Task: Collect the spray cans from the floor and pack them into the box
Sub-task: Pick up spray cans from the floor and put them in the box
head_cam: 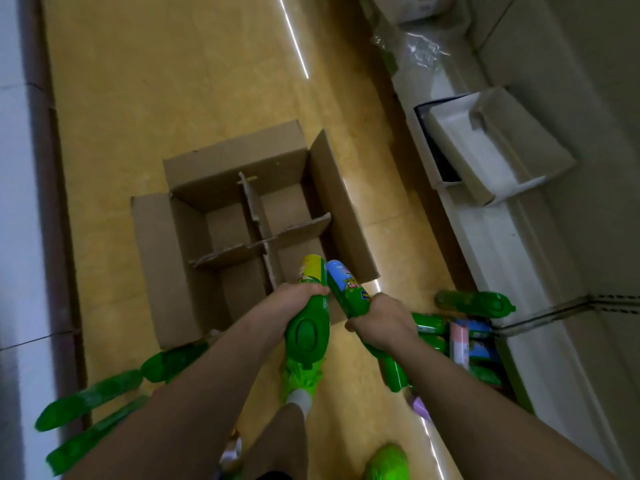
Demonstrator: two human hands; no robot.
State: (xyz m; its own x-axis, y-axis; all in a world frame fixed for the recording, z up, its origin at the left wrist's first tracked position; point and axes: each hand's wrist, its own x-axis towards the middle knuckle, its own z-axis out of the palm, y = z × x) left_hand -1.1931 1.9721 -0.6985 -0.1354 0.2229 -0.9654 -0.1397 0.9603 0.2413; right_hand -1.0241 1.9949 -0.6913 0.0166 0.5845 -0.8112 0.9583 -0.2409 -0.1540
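Observation:
An open cardboard box (156, 258) with cross dividers stands on the yellow floor, its four cells showing no cans. My left hand (294, 297) grips a green spray can with a yellow end (311, 306), held over the box's near right corner. My right hand (381, 322) grips a green spray can with a blue end (343, 282), its end touching the first can. Several more green cans lie on the floor at the lower left (90, 400) and in a pile at the right (474, 304).
A white shelf unit (485, 237) runs along the right with an open white box (485, 150) and clear plastic wrap (415, 46) on it. A pale wall with a brown skirting (45, 168) lines the left. My green shoes (301, 379) stand between the can piles.

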